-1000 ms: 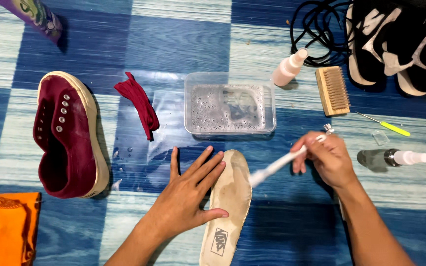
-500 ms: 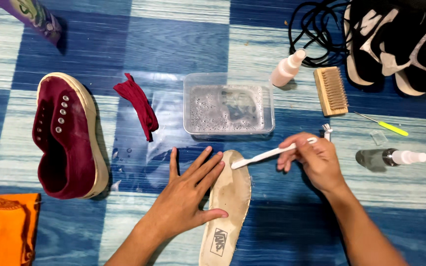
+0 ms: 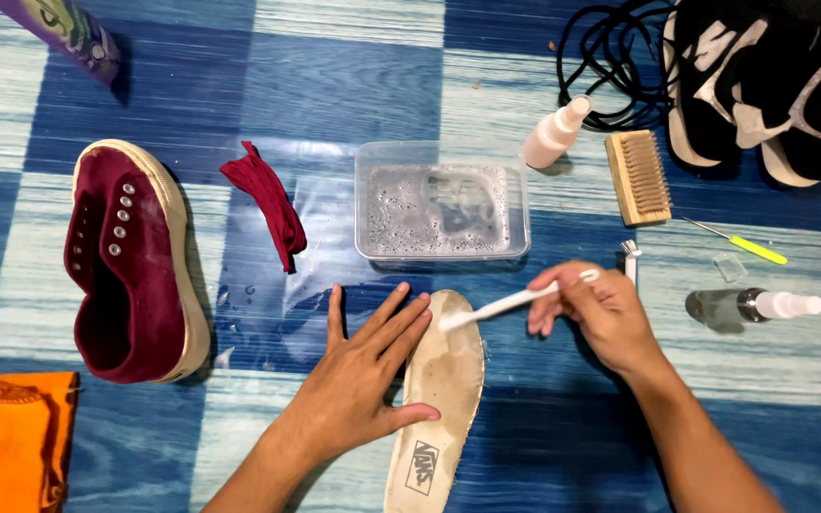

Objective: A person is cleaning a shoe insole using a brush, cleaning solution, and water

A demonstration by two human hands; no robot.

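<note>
Foam-soft, off-white shoe insole [image 3: 441, 380] lying flat on blue-and-white checked mat [image 3: 334, 85], just below clear plastic tub of soapy water [image 3: 442, 211]; likely light, floppy, slick when wet. Pinned along its edge by flat, spread left hand [image 3: 358, 375]. Thin white brush [image 3: 515, 302] pinched in right hand [image 3: 596, 313], bristle end on insole's toe.

I see matt fabric insole [image 3: 444, 380], glossy clear plastic tub [image 3: 442, 211] above it, bristly wooden brush [image 3: 638, 177] right of tub.
</note>
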